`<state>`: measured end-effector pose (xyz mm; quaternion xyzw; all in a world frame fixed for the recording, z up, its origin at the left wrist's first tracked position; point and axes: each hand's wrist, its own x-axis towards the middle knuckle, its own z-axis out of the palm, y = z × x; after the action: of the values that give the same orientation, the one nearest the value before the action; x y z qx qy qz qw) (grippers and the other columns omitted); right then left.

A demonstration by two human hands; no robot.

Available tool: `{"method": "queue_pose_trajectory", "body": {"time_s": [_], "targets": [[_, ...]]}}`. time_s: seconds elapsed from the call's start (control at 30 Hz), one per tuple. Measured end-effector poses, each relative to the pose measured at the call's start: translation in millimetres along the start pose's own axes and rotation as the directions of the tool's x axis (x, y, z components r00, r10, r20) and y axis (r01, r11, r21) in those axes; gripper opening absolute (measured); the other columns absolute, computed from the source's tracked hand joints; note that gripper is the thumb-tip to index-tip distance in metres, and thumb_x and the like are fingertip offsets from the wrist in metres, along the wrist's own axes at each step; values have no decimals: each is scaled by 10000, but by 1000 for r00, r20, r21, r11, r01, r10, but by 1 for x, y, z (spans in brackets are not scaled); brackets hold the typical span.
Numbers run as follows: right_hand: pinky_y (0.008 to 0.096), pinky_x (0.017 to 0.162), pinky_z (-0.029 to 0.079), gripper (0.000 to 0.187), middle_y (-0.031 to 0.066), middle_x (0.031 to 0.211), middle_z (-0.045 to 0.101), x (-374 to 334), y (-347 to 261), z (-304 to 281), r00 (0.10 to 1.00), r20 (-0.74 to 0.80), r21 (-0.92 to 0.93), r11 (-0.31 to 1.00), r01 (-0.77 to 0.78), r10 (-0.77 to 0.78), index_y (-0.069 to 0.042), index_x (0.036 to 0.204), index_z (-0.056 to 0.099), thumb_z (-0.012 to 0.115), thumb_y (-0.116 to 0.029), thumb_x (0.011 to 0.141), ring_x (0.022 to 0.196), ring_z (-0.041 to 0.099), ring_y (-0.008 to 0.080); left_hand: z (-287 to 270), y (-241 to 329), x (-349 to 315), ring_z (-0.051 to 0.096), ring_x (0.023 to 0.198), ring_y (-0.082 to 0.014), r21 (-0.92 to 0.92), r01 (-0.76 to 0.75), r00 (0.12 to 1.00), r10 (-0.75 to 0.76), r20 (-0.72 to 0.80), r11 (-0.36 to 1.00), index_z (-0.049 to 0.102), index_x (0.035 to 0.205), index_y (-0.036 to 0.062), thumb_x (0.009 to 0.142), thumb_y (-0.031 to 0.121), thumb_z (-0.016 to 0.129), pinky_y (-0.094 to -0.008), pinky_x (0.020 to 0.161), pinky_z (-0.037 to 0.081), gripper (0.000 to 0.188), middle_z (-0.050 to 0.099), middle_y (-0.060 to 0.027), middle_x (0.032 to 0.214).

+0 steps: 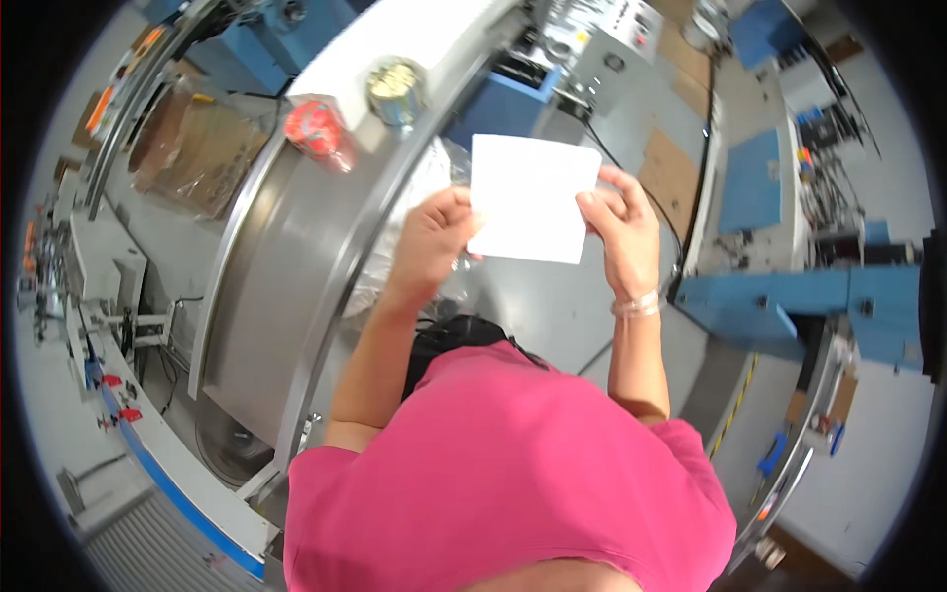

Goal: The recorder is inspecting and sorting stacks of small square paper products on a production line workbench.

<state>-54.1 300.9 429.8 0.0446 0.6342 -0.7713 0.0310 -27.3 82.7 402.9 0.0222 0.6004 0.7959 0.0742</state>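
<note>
A blank white sheet of paper [534, 200], roughly square, is held up in front of me by its two sides. My left hand [435, 240] pinches its left edge between thumb and fingers. At the opposite edge, my right hand [623, 219] grips the sheet near its upper right corner, thumb in front. A clear bracelet circles my right wrist. Beyond my left hand, a round tin [395, 91] filled with small pale pieces stands on the metal conveyor. Beside the tin lies a red package in clear plastic [319, 131].
The steel conveyor bed [286, 266] runs along my left side. Clear plastic wrap [380, 261] hangs beside it. A grey control box [612, 64] with buttons stands ahead. Flattened cardboard [669, 183] lies on the floor, and blue machine cabinets [789, 296] stand at right.
</note>
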Motion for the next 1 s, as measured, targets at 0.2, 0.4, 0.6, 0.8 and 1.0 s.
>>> {"method": "queue_pose_trajectory", "body": {"time_s": [0.2, 0.4, 0.6, 0.8, 1.0], "targets": [[226, 638, 466, 373, 38, 869, 674, 42, 24, 30, 991, 111, 48, 996, -79, 74, -23, 1123, 533, 708, -70, 797, 747, 602, 83, -33, -11, 23, 595, 786, -91, -154, 21, 989, -43, -140, 988, 591, 982, -19, 886, 72, 572, -226, 708, 468, 134, 652, -46, 912], [210, 616, 466, 315, 24, 873, 676, 87, 38, 69, 960, 233, 16, 986, -166, 157, -50, 1078, 560, 708, -82, 802, 749, 599, 71, -76, -11, 42, 600, 789, -89, -168, -6, 964, -39, -262, 986, 598, 983, -15, 887, 68, 563, -225, 710, 473, 132, 654, -49, 905], [200, 612, 474, 305, 6, 890, 668, 128, 62, 91, 914, 316, -57, 967, -249, 254, -50, 1084, 554, 691, -88, 814, 756, 598, 59, -112, -30, 60, 602, 766, -72, -125, 30, 926, -75, -371, 992, 607, 978, 13, 883, 61, 559, -219, 693, 475, 117, 657, -23, 879], [196, 621, 483, 331, -8, 895, 655, 165, 75, 108, 882, 375, -148, 958, -246, 284, -45, 1110, 554, 683, -64, 806, 763, 594, 57, -137, -29, 86, 621, 823, -100, -99, -56, 932, 17, -362, 994, 591, 1059, -13, 881, 25, 537, -226, 755, 481, 189, 666, -55, 947], [193, 645, 474, 276, -19, 931, 651, 187, 74, 109, 846, 406, -233, 934, -269, 345, -77, 1075, 580, 683, -90, 818, 817, 594, 52, -149, -33, 103, 613, 862, -104, -89, -66, 939, 31, -344, 994, 577, 1093, -41, 876, 13, 539, -233, 782, 479, 227, 658, -74, 988]]}}
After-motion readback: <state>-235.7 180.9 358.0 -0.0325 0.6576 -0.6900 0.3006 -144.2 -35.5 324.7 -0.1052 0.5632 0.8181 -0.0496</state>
